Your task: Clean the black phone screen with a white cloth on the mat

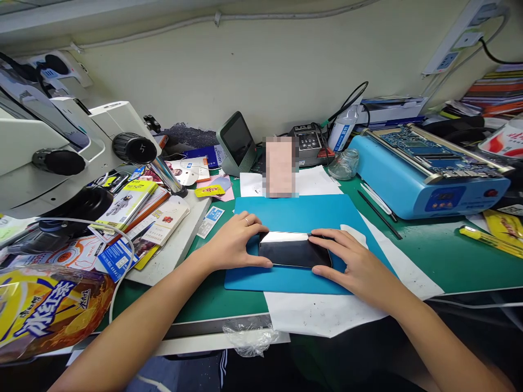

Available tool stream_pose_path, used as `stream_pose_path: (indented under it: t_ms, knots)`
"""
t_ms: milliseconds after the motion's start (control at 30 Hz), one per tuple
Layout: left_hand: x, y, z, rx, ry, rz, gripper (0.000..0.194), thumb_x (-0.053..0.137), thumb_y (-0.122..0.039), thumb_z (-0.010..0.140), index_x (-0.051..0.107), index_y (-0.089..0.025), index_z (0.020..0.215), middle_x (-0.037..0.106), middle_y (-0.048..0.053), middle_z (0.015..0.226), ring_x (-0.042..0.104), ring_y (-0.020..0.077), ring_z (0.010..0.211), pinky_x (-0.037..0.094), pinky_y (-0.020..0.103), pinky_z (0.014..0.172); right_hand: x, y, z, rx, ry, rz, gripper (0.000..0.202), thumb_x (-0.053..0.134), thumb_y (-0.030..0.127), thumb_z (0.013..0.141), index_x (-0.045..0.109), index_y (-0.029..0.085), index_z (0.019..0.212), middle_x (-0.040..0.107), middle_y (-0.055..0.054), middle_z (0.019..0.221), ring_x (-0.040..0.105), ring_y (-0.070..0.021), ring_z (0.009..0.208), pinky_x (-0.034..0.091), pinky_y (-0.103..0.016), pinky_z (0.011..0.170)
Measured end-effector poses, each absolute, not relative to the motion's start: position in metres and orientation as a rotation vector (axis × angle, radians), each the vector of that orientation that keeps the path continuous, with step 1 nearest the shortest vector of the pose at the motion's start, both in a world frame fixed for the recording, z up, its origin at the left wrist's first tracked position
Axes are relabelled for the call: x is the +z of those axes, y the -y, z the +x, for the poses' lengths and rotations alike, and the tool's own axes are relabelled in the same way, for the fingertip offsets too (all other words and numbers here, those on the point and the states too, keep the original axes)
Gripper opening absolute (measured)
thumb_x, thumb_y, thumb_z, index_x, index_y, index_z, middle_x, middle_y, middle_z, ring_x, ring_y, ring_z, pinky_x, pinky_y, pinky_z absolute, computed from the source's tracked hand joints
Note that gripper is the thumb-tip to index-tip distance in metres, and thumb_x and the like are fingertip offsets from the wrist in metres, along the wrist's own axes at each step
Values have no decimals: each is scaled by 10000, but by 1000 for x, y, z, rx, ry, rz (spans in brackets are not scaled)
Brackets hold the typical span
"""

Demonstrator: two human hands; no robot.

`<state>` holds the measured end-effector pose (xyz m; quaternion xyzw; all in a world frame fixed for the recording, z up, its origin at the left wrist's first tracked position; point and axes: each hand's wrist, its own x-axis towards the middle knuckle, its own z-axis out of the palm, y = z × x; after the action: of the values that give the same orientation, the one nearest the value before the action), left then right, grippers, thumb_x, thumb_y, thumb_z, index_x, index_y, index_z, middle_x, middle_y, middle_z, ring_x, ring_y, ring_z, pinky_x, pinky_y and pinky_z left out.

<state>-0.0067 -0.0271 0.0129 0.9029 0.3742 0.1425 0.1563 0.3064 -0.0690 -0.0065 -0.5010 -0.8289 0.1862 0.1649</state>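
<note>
- With left hand (pixel 233 245), clasps left end of dark phone (pixel 292 253), thumb in front, likely for steadiness.
- Holds phone glossy face up over blue mat (pixel 298 215), probably for surface protection.
- With right hand (pixel 356 260), apart from left, clasps opposite end, seemingly for balance.
</note>
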Motion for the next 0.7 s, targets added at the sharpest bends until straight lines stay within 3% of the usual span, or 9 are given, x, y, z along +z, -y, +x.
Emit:
stream_pose_path:
  t_ms: [700]
  knots:
    - [13, 27, -5, 401, -1080, 2547, 665, 771, -658, 770, 650, -196, 1232, 628, 96, 1152, 566, 270, 1018, 466, 431, 914, 0, 65, 304, 655, 2311, -1503, 573, 567, 681, 886, 620, 353, 1352, 558, -80, 1459, 565, -346, 1284, 561, -512, 963]
